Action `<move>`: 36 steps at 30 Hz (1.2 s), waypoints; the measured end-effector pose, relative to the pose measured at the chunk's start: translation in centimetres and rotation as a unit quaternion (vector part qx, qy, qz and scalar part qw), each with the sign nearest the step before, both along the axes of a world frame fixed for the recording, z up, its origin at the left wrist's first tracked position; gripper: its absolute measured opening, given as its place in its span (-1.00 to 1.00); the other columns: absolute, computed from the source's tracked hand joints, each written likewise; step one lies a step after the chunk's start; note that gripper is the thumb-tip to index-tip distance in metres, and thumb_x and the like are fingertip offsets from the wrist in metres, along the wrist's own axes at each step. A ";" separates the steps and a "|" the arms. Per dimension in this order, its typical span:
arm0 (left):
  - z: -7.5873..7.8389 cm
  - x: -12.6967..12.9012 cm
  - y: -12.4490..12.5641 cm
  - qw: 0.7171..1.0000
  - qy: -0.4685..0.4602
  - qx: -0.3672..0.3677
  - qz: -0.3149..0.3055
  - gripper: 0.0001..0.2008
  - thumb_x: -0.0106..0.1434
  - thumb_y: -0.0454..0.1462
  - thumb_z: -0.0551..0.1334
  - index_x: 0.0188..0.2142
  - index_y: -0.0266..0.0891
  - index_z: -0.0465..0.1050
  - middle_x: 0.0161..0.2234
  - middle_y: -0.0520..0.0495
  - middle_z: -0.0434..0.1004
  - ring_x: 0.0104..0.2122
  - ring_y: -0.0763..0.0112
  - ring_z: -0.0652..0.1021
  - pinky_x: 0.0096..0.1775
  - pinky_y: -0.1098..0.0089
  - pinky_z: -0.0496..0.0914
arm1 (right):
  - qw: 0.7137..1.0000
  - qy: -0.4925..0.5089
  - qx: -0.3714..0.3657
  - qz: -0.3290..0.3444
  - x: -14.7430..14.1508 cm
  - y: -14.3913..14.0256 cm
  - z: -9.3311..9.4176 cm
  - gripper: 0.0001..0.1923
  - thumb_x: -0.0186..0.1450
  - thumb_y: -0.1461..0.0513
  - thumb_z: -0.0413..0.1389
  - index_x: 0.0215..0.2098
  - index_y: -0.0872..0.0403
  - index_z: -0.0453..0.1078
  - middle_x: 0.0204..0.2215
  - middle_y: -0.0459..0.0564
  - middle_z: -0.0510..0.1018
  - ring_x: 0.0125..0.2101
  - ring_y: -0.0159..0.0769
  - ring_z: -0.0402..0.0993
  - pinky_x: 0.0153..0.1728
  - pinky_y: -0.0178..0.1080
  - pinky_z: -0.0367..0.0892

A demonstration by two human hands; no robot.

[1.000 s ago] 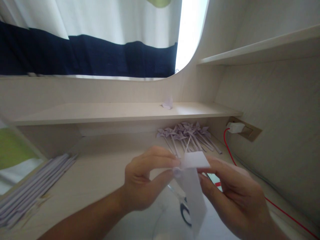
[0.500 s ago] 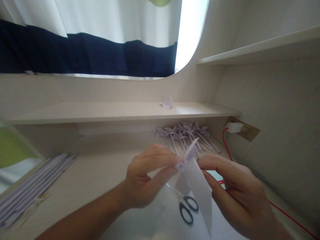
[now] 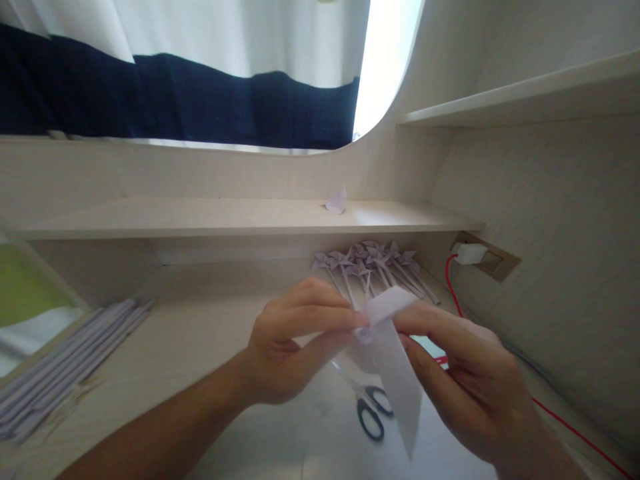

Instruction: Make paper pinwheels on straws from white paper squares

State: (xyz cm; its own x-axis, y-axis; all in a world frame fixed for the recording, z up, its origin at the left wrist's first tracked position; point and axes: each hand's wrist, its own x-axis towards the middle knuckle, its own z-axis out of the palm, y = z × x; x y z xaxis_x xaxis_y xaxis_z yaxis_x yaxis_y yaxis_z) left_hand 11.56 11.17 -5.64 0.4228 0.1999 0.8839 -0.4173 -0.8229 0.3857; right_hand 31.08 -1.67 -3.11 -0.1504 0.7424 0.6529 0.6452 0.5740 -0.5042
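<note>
Two hands pinched one pale paper piece above the desk.

In the head view, the left hand (image 3: pixel 293 350) closed thumb and fingers on the folded paper (image 3: pixel 393 363) at its centre, and the right hand (image 3: pixel 467 387) gripped its upper flap; the piece hung in the air over the scissors (image 3: pixel 371 410), with finished pinwheels (image 3: pixel 373 267) well behind. Folding it well likely called for a steady centre pinch and aligned edges.
</note>
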 end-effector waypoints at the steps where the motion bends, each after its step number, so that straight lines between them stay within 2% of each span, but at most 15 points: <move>1: 0.0 0.0 0.0 1.000 -0.001 0.001 0.000 -0.61 0.27 -0.50 0.36 0.04 -0.16 0.65 -0.22 -0.16 0.70 -0.22 0.28 0.62 -0.14 0.25 0.52 | 1.000 0.001 -0.006 0.001 0.0 0.0 0.0 -0.86 0.46 0.32 0.07 -0.24 0.04 0.45 -0.40 -0.05 0.56 -0.41 -0.31 0.48 -0.37 -0.26 0.34; 9: 0.1 0.1 0.0 1.000 -0.005 0.016 0.012 -0.67 0.27 -0.46 0.39 0.00 -0.14 0.66 -0.26 -0.13 0.71 -0.26 0.31 0.62 -0.17 0.27 0.52 | 0.999 0.023 0.014 -0.019 -0.3 0.0 -0.4 -0.89 0.41 0.34 0.16 -0.25 0.01 0.45 -0.39 -0.10 0.59 -0.41 -0.35 0.51 -0.36 -0.29 0.33; 15: -0.5 0.3 0.0 1.000 -0.017 0.002 0.003 -0.62 0.26 -0.50 0.38 0.03 -0.17 0.65 -0.23 -0.16 0.70 -0.25 0.30 0.62 -0.17 0.26 0.53 | 1.000 0.007 0.001 0.013 -0.6 -0.1 -0.2 -0.88 0.44 0.33 0.10 -0.26 0.04 0.44 -0.42 -0.10 0.57 -0.42 -0.36 0.49 -0.38 -0.30 0.31; 23: -0.4 0.3 -0.1 1.000 -0.014 0.001 0.005 -0.63 0.24 -0.48 0.41 0.00 -0.13 0.67 -0.25 -0.14 0.70 -0.27 0.31 0.62 -0.20 0.28 0.54 | 0.999 0.041 -0.010 0.012 -0.4 0.1 -0.6 -0.91 0.41 0.34 0.13 -0.24 0.04 0.43 -0.41 -0.10 0.54 -0.42 -0.34 0.47 -0.38 -0.28 0.30; 33: -0.9 0.6 -0.1 0.999 -0.015 -0.029 0.001 -0.68 0.26 -0.44 0.41 -0.02 -0.15 0.68 -0.26 -0.16 0.71 -0.29 0.32 0.64 -0.21 0.30 0.55 | 0.999 0.007 -0.033 -0.006 -0.8 -0.1 -0.4 -0.81 0.47 0.28 0.08 -0.32 0.05 0.43 -0.50 -0.15 0.51 -0.49 -0.40 0.42 -0.42 -0.31 0.23; 36: -0.9 0.7 -0.2 0.999 -0.016 -0.036 -0.002 -0.70 0.25 -0.44 0.41 -0.04 -0.16 0.69 -0.27 -0.17 0.71 -0.29 0.32 0.63 -0.22 0.31 0.55 | 0.999 0.011 -0.039 0.011 -0.9 0.1 -0.6 -0.76 0.48 0.28 0.05 -0.36 0.06 0.40 -0.53 -0.17 0.47 -0.52 -0.43 0.38 -0.45 -0.32 0.21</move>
State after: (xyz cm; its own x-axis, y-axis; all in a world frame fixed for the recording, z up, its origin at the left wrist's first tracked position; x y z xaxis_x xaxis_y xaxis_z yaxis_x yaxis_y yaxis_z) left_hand 12.28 10.99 -6.55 0.3947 0.2625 0.8805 -0.4340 -0.7914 0.4305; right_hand 30.21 -1.55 -3.72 -0.1536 0.7880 0.5962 0.6207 0.5464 -0.5623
